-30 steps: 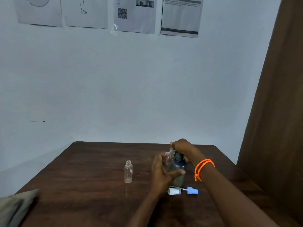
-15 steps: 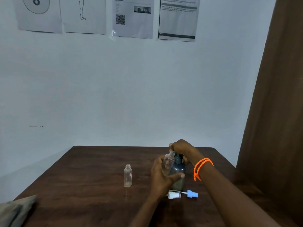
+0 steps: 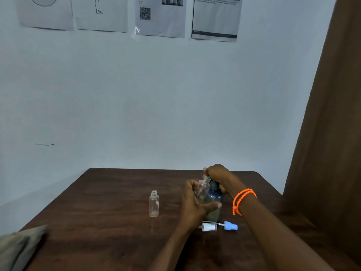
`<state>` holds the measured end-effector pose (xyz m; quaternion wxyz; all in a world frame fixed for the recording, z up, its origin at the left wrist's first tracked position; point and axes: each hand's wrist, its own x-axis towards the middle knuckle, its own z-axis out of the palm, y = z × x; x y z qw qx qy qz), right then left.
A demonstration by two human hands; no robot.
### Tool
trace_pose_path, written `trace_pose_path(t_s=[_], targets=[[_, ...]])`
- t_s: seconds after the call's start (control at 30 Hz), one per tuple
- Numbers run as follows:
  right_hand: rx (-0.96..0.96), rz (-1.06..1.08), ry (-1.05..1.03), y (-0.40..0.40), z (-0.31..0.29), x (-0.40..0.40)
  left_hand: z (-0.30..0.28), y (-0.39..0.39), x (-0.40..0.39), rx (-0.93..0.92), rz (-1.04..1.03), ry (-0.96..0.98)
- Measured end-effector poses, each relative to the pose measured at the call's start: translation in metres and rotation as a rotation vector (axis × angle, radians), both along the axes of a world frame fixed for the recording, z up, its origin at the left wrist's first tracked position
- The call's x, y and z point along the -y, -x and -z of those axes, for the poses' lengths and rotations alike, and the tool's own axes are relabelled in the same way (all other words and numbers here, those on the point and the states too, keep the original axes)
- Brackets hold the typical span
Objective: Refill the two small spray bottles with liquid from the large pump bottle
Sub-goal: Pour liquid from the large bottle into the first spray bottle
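My left hand [image 3: 193,202] grips the light, slippery small bottle [image 3: 202,189] by its body (thin plastic); my right hand [image 3: 218,176] presses the pump bottle [image 3: 214,200] head.

A dark wooden worktop [image 3: 109,194] stood against a pale blue-grey wall [image 3: 156,98]. Four printed sheets [image 3: 160,14] hung at twelve o'clock; a brown curtain [image 3: 332,133] filled three o'clock. The light was dim and even.
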<state>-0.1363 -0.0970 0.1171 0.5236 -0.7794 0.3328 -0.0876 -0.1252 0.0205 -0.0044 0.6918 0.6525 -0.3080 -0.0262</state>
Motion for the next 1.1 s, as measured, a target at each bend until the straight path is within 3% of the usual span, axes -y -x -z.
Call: trace_pose_path(t_s=[1.0,1.1], targets=[[-0.007,-0.011,-0.009,0.007,-0.004,-0.005,0.005,-0.005,0.002,0.033,0.048,0.010],[0.005,-0.003,0.030,0.006,-0.011,-0.004,-0.001,-0.006,0.000,-0.004,0.070,0.077]])
